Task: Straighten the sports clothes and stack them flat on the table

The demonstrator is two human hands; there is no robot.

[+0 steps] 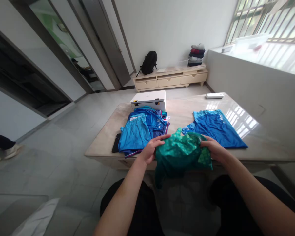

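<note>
A shiny green garment (182, 150) hangs bunched between my hands at the table's front edge, its lower part drooping below the tabletop. My left hand (152, 147) grips its left side, and my right hand (212, 147) pinches the right side. Whether it is a shirt or shorts I cannot tell. To the left lies a pile of blue garments (149, 121), with a light blue piece (135, 132) on top nearest me. A blue garment (216, 127) is spread flat on the right, partly behind the green cloth.
The pale table (179, 108) also bears a white box (149, 98), a black phone (116, 143) by the pile and a white device (214, 95). A low cabinet (172, 80) holds a black backpack (149, 62) and folded clothes (196, 55). Someone's foot (12, 150) shows far left.
</note>
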